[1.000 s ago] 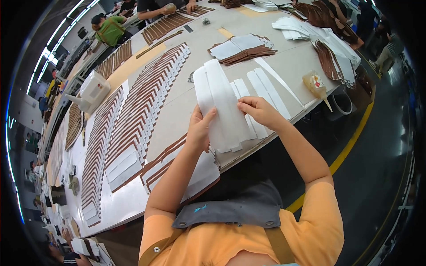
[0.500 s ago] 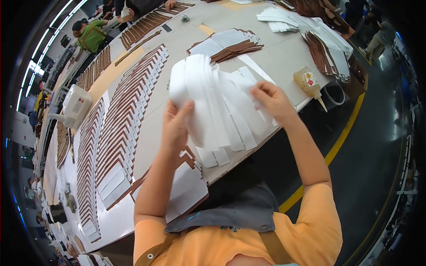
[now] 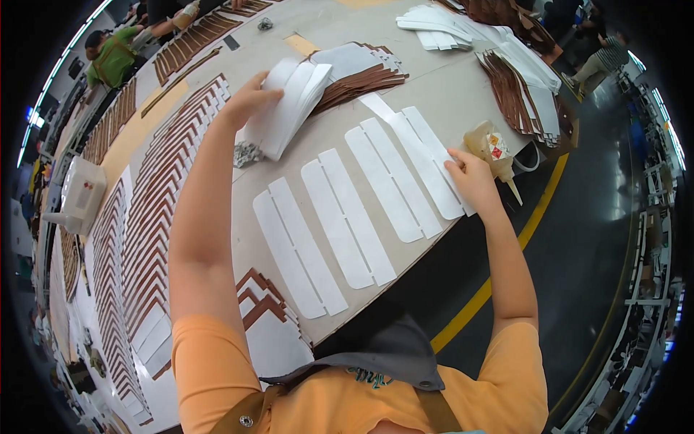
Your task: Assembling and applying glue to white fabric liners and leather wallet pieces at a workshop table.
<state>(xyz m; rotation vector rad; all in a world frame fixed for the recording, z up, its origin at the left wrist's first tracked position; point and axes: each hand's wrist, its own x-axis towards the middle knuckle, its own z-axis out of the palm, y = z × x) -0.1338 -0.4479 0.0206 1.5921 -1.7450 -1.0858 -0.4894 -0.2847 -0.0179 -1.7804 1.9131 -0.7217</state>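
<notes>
At the upper left of the work area, my left hand (image 3: pixel 254 100) is closed on a stack of white sheets (image 3: pixel 293 101), held tilted over the table. My right hand (image 3: pixel 471 179) is at the table's right edge, its fingers closed on the long narrow white strip (image 3: pixel 419 148). That strip lies slantwise beside and partly over a rounded white piece (image 3: pixel 431 159). Left of it, more white pieces lie flat in slanting pairs: one pair (image 3: pixel 390 177), a middle pair (image 3: pixel 343 217) and a left pair (image 3: pixel 296 246).
Brown-and-white pieces overlap in long rows (image 3: pixel 173 210) at left. Brown-edged stacks lie near my body (image 3: pixel 271 318) and beyond the held sheets (image 3: pixel 361 79). A glue bottle (image 3: pixel 491 148) stands at the right edge. A white plastic container (image 3: pixel 79 192) is at far left. Other people work beyond.
My left hand has moved up and left with the stack. My right hand has come lower and right, onto the strip. The flat white pairs, mostly covered before, now show; the view has shifted.
</notes>
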